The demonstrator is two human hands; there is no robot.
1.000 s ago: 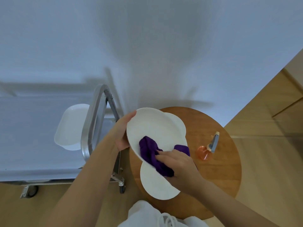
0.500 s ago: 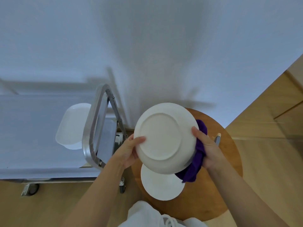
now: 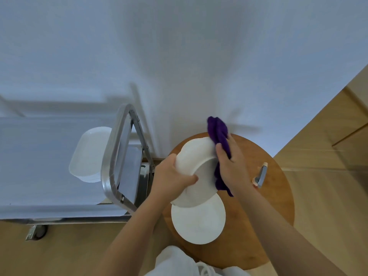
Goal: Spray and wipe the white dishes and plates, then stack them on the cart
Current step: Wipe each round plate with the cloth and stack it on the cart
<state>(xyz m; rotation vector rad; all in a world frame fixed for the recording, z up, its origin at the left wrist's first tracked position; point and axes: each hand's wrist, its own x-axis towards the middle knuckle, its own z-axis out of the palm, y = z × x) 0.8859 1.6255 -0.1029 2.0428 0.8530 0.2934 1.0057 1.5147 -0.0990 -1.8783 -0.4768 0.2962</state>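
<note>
Left hand: the left hand (image 3: 171, 176) gripped the near rim of a white plate (image 3: 196, 172), fingers curled over its edge, holding it tilted above the round wooden table (image 3: 278, 206), probably so its surface faced the cloth.
Right hand: the right hand (image 3: 231, 166) clutched a purple cloth (image 3: 219, 134) and pressed it against the plate's right edge; part of the cloth bunched above the fingers and part hung below the palm.
Held plate: lifted off the table, at a slant, overlapping a second plate (image 3: 199, 220) that lay flat beneath it, likely waiting its turn.
Spray bottle: the spray bottle (image 3: 260, 175) lay on the table just right of the right hand, within easy reach.
Cart: the metal cart (image 3: 115, 156) stood left of the table; white dishes (image 3: 89, 156) were already stacked on its covered top, beyond the handle.
Stage: judged mid-wipe, stacking of this plate not yet done.
</note>
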